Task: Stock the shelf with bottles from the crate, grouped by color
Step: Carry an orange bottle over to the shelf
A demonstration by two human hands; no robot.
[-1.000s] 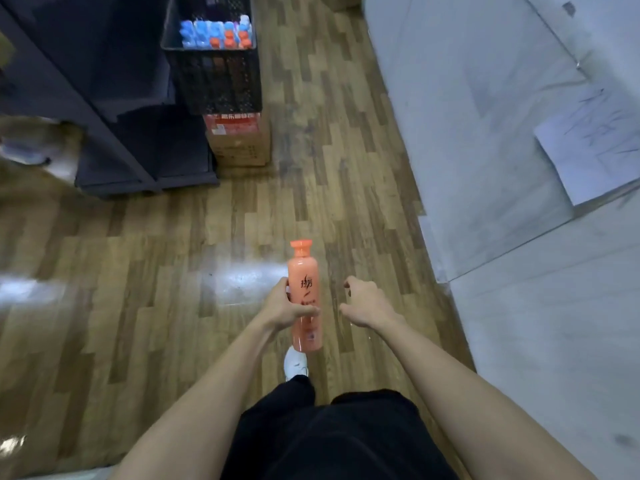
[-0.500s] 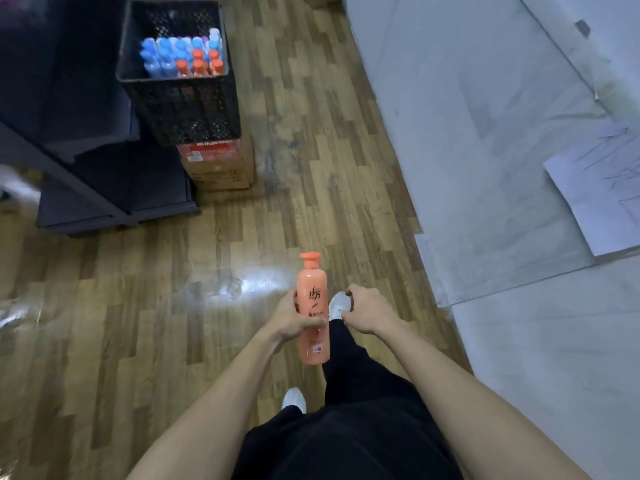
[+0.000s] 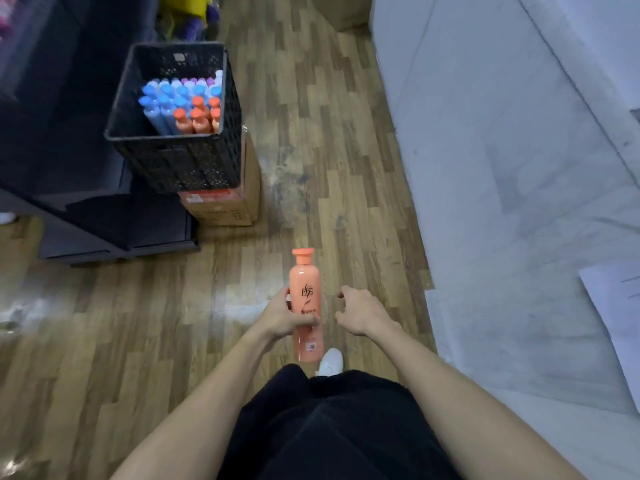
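Wood-plank floor underfoot, pale wall on the right. Left hand wrapped round an upright orange bottle, thumb across its label. Right hand just beside it, apart, fingers loosely curled, holding nothing. Ahead to the left, black crate atop a cardboard box, packed with blue, orange and purple capped bottles. Dark shelf unit just left of the crate.

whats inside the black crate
The black crate holds upright blue-capped bottles, orange-capped bottles and a few purple caps; its walls hide their lower bodies.
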